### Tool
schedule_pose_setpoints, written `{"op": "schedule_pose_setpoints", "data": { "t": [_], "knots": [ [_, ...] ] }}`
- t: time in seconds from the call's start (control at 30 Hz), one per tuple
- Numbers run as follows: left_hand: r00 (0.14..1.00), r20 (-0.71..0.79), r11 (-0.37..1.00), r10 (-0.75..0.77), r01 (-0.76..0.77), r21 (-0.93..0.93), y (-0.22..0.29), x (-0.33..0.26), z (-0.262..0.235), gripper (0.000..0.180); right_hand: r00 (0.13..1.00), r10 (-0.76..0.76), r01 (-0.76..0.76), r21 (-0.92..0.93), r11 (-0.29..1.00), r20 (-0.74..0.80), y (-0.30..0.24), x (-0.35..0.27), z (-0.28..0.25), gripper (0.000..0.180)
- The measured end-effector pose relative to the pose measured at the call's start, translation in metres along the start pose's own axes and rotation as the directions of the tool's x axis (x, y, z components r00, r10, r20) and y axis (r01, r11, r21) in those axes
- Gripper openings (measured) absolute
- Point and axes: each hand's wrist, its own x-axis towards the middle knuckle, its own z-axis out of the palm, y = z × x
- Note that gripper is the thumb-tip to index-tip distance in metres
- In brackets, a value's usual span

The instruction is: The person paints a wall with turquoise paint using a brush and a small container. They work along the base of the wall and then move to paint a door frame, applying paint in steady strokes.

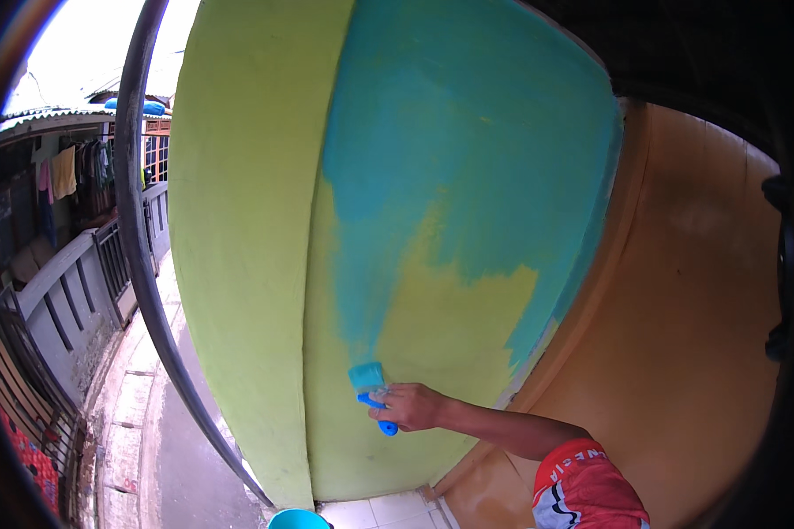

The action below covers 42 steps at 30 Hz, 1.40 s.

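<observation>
A dark curved pole [137,220] is seen at the left. Behind it, clothes [66,172] are hung over a grey railing [71,282]. An orange wall [688,309] is seen right; white floor tiles [384,510] below.

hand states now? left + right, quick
Left: not in view.
Right hand: closed around the blue handle of a paintbrush, its bristles loaded with teal paint against the yellow-green wall.
</observation>
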Motion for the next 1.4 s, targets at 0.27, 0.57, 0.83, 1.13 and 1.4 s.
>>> {"op": "schedule_pose_setpoints", "data": {
  "t": [0.27, 0.57, 0.83, 1.13, 1.4],
  "knots": [
    [1.000, 0.006, 1.000, 0.027, -0.027, -0.006, 0.001, -0.006, -0.002, 0.070, 0.655, 0.340, -0.375, 0.100, 0.922, -0.675, 0.128, 0.031, -0.192, 0.021],
    [0.999, 0.016, 0.998, 0.041, -0.041, -0.037, 0.006, -0.008, -0.015, 0.074, 0.858, 0.102, -0.310, -0.351, 0.884, -0.503, 0.069, -0.018, -0.071, 0.033],
    [0.991, 0.074, 0.992, 0.107, -0.102, -0.072, 0.012, -0.010, -0.038, 0.083, 0.670, 0.649, -0.498, 0.430, 0.753, -0.361, -0.059, -0.057, 0.033, 0.015],
    [0.983, 0.132, 0.992, 0.126, -0.123, -0.028, 0.012, 0.002, -0.021, 0.090, 0.359, 0.933, 0.075, 0.997, -0.036, 0.007, -0.132, 0.004, -0.067, 0.033],
    [0.970, 0.189, 0.987, 0.154, -0.159, 0.007, 0.003, 0.005, -0.022, 0.090, 0.569, 0.822, -0.141, 0.987, 0.079, 0.016, -0.171, 0.010, -0.075, 0.038]
  ]
}}
